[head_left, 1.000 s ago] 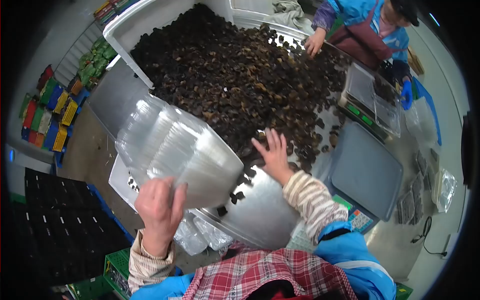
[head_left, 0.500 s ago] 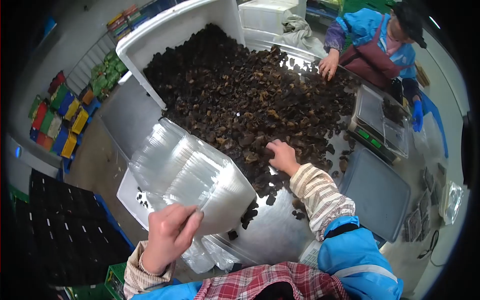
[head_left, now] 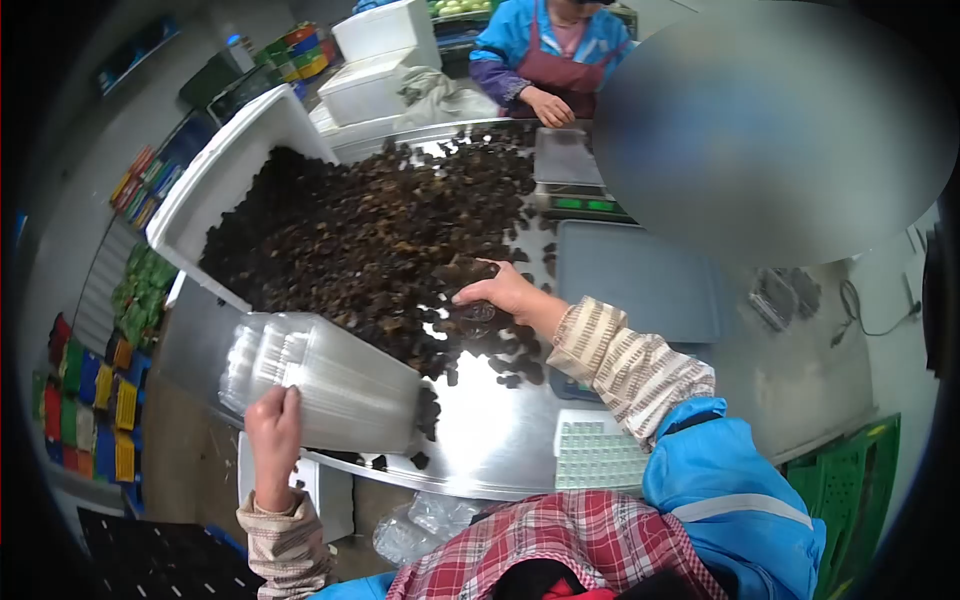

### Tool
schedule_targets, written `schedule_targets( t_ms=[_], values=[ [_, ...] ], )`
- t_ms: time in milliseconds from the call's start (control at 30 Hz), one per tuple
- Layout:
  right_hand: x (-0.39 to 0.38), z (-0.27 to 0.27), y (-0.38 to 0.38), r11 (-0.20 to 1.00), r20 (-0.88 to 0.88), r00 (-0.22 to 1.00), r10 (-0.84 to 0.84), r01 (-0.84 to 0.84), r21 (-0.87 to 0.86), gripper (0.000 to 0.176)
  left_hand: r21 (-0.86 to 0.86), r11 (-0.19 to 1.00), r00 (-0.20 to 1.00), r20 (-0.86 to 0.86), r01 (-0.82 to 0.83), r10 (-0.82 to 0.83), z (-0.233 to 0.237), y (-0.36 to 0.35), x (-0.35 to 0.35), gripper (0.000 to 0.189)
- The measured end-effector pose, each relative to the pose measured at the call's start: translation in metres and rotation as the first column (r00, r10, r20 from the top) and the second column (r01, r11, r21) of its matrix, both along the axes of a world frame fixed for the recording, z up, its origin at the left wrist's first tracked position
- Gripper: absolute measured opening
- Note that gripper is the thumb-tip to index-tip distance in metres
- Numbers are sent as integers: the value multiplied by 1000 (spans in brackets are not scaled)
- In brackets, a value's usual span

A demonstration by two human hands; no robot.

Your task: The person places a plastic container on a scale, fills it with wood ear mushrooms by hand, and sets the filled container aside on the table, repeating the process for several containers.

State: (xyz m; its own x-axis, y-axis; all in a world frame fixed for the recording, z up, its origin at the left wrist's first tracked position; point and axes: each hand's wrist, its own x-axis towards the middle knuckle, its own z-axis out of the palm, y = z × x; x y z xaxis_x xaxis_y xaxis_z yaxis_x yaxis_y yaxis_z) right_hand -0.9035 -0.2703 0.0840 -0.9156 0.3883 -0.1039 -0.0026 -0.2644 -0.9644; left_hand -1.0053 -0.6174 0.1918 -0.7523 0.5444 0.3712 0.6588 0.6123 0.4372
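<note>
A broad heap of dark brown wood ear mushrooms (head_left: 370, 240) spreads over a shiny metal table (head_left: 485, 430). My right hand (head_left: 508, 292) is at the heap's near right edge, fingers curled round some of the dark pieces; a small clear shape just below it is too blurred to make out. On the left, a nested stack of clear plastic trays (head_left: 340, 385) lies on its side against the mushrooms. My left hand (head_left: 272, 425) is closed, thumb and fingers pinched at the near edge of this stack.
A tipped white foam box (head_left: 185, 205) holds the back of the heap. Right of it are a scale (head_left: 580, 203) and a grey tray (head_left: 640, 280). A label sheet (head_left: 600, 455) lies near my right sleeve. Across the table, a co-worker's hand (head_left: 547, 106) rests by the scale.
My view has turned to the right, so the scene sits further left. My right hand has closed round mushrooms and come away from the pile's middle. The left hand now pinches the stack's edge.
</note>
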Motion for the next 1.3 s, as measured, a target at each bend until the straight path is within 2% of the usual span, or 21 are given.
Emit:
schedule_targets(
  t_ms=[33, 67, 133, 200, 400, 500, 567, 600, 700, 767, 800, 833, 867, 933, 1000, 1033, 1133, 1200, 1233, 1267, 1300],
  values=[
    [22, 15, 4, 997, 48, 997, -65, 63, 47, 57, -26, 998, 994, 96, -51, 53, 1, 0, 3, 28],
    [35, 24, 6, 992, 90, 991, -97, 88, 93, 54, -21, 999, 997, 73, -38, 40, -1, 3, 8, 28],
    [68, 31, 17, 986, 75, 997, -30, 42, -163, 44, -28, 998, 998, -14, -64, 63, -9, -1, 11, 28],
    [103, 45, 19, 991, 119, 989, -88, 99, -91, 36, 5, 996, 988, -119, -93, 93, -19, 1, 9, 29],
    [147, 29, 21, 985, 94, 990, -105, 117, -127, 42, 62, 992, 994, 21, -111, 110, -7, 13, 22, 24],
    [148, 17, 13, 983, 124, 989, -83, 102, -154, 44, -26, 999, 998, -57, -43, 41, -6, 15, 13, 24],
    [143, 19, 3, 983, 85, 994, -67, 81, -163, 47, -190, 981, 994, -106, -37, 17, 1, 16, 6, 25],
    [143, 24, -2, 976, 88, 994, -56, 73, -203, 39, -189, 981, 994, -106, -39, 19, 4, 17, 4, 25],
    [139, 19, -9, 975, 75, 997, 11, 6, -220, 39, -266, 963, 1000, -14, -31, 28, 11, 16, 2, 25],
    [137, 19, -18, 970, 22, 998, 50, -43, -241, 34, -169, 985, 999, 20, -44, 48, 8, 14, 0, 26],
    [138, 23, -22, 965, 46, 997, 55, -41, -258, 32, -199, 976, 986, 116, -93, 117, 10, 14, -1, 25],
    [138, 24, -29, 964, 75, 996, -42, 60, -257, 30, -150, 984, 985, 130, -94, 114, 9, 12, -2, 25],
    [138, 17, -24, 945, 109, 994, 15, 22, -325, 30, -42, 993, 941, 319, -109, 117, 6, 9, -5, 25],
    [136, 12, -16, 941, 43, 999, 25, -9, -339, 31, -27, 998, 958, 281, -48, 54, 7, 8, -5, 24],
    [135, 21, 0, 956, -10, 1000, -29, 25, -291, 32, 62, 996, 937, 347, -62, 36, 7, 10, -3, 26],
    [141, 39, 5, 956, 13, 999, -47, 49, -289, 33, 7, 1000, 966, 259, 1, -3, 8, 9, -5, 27],
    [149, 48, 29, 940, 17, 991, -136, 134, -313, 30, -44, 998, 963, 266, -35, 46, 7, 8, -10, 26],
    [162, 55, 40, 939, 9, 984, -177, 172, -299, 26, 16, 965, 940, 233, -261, 250, -3, 2, -29, 25],
    [171, 60, 44, 938, 8, 982, -188, 182, -295, 26, 33, 949, 940, 148, -314, 306, -9, -15, -59, 25],
    [183, 65, 47, 937, -11, 977, -212, 200, -287, 26, 59, 912, 906, -105, -407, 411, 5, -12, -52, 25],
    [193, 69, 52, 934, -25, 971, -236, 220, -281, 26, 106, 867, 800, -344, -488, 492, 25, -7, -44, 25]
  ],
)
